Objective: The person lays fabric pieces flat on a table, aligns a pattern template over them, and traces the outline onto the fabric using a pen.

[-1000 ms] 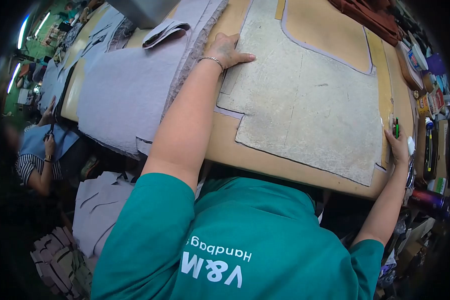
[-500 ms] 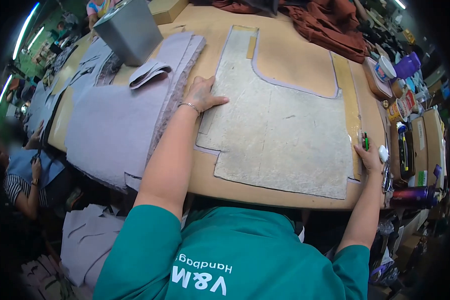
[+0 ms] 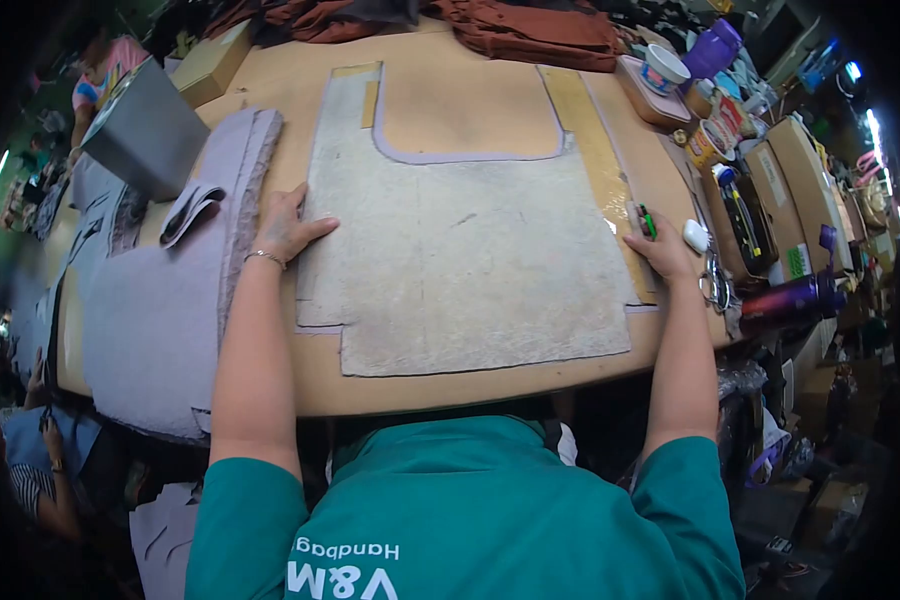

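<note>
A worn, pale grey pattern template (image 3: 470, 260) with a U-shaped cutout and yellow tape along parts of its edge lies flat. Lavender fabric (image 3: 317, 329) shows around its outline. My left hand (image 3: 288, 228) rests open at the template's left edge, thumb stretched over it and fingers along the side. At the right edge, my right hand (image 3: 662, 248) is closed around a slim green-and-black tool, seemingly a pen (image 3: 649, 222); its tip is hidden. The fingertips touch the taped strip (image 3: 610, 205).
Left lies a stack of lavender fabric (image 3: 155, 310) with a grey metal block (image 3: 145, 130). On the right are scissors (image 3: 715, 285), a white oval object (image 3: 696, 236), a pen box (image 3: 740, 225) and a purple bottle (image 3: 790, 302). Brown fabric (image 3: 530, 35) lies behind. A co-worker sits at lower left.
The view has swung, so the table's things appear further left and slightly rotated. Both hands stay at the template's two side edges, in much the same pose.
</note>
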Action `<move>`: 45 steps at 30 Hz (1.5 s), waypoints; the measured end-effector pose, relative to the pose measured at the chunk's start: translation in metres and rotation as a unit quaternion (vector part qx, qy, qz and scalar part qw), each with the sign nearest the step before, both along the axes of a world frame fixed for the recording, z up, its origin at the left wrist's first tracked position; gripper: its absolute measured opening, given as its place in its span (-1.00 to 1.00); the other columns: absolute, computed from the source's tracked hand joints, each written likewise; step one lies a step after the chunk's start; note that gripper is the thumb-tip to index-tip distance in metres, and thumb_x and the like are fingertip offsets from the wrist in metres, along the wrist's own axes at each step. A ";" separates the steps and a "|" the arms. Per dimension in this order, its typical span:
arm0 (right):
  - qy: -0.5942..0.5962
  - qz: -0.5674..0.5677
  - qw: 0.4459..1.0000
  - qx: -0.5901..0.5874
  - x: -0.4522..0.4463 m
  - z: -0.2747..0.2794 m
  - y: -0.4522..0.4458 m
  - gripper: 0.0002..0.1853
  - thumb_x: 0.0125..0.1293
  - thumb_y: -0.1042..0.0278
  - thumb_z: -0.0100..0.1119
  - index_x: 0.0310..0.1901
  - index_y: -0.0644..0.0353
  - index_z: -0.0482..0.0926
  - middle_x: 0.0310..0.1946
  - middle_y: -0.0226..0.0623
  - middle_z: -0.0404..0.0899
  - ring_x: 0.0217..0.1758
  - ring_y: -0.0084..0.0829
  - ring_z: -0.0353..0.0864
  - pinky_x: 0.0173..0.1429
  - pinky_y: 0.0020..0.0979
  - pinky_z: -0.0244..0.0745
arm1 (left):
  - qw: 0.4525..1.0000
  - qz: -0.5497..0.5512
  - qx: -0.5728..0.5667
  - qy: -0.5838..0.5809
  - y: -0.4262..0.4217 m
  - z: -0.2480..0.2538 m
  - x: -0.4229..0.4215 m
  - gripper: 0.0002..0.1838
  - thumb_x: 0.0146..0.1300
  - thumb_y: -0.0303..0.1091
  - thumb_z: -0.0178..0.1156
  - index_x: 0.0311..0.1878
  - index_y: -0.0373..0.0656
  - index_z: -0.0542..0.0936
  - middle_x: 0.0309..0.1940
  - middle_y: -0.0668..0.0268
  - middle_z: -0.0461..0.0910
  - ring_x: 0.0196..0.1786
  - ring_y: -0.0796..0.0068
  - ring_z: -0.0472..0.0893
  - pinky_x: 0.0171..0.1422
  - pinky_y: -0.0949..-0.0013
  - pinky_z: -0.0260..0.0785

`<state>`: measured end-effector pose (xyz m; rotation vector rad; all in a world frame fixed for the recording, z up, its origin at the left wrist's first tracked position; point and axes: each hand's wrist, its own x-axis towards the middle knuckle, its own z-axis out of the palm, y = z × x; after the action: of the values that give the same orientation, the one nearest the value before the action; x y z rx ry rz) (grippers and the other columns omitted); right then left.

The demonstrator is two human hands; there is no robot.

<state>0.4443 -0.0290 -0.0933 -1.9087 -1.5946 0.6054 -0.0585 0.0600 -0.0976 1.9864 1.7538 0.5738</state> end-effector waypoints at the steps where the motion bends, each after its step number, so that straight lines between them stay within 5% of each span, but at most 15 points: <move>1: 0.015 -0.002 1.000 0.002 0.001 -0.003 0.001 -0.43 -0.11 0.37 0.31 -0.03 0.40 0.34 -0.26 -0.23 0.46 -0.24 -0.46 0.42 -0.11 -0.48 0.33 | 1.000 0.002 0.004 0.000 -0.001 0.001 0.003 -0.14 -0.33 -0.05 0.38 0.10 -0.27 0.32 -0.22 0.05 0.32 -0.13 0.21 0.36 -0.02 0.40 0.23; 5: 0.092 -0.016 0.996 -0.003 0.000 -0.006 -0.001 -0.46 -0.11 0.36 0.31 -0.06 0.40 0.37 -0.30 -0.27 0.45 -0.29 -0.48 0.41 -0.13 -0.48 0.33 | 1.000 0.011 -0.024 0.004 -0.002 0.002 0.003 -0.08 -0.34 -0.03 0.39 0.11 -0.35 0.29 -0.23 0.09 0.31 -0.15 0.25 0.36 0.00 0.43 0.22; 23: -0.042 -0.021 0.998 -0.032 -0.004 0.005 0.000 -0.45 -0.13 0.26 0.32 -0.10 0.39 0.40 -0.31 -0.16 0.47 -0.26 -0.36 0.43 -0.10 -0.45 0.31 | 1.000 0.011 0.005 -0.011 -0.003 0.000 0.004 -0.09 -0.31 -0.02 0.37 0.12 -0.35 0.27 -0.18 0.07 0.32 -0.12 0.26 0.36 0.02 0.43 0.22; 31: -0.012 -0.017 1.000 0.008 -0.003 0.001 -0.002 -0.46 -0.13 0.27 0.30 -0.11 0.41 0.40 -0.28 -0.09 0.49 -0.17 -0.32 0.46 -0.05 -0.43 0.30 | 1.000 0.009 -0.001 -0.009 -0.001 -0.003 0.003 -0.07 -0.30 0.00 0.36 0.14 -0.34 0.25 -0.21 0.12 0.31 -0.20 0.32 0.35 -0.03 0.44 0.23; 45: 0.022 -0.020 1.000 -0.005 0.000 -0.001 -0.001 -0.43 -0.15 0.27 0.32 -0.09 0.40 0.40 -0.21 -0.05 0.47 -0.12 -0.27 0.45 -0.02 -0.42 0.29 | 1.000 0.006 -0.014 -0.007 0.001 -0.005 0.000 -0.06 -0.30 -0.02 0.37 0.15 -0.37 0.23 -0.11 0.05 0.28 -0.02 0.23 0.33 0.10 0.40 0.17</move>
<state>0.4444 -0.0296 -0.0946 -1.9167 -1.5246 0.6353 -0.0580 0.0614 -0.1026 1.9480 1.7575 0.5632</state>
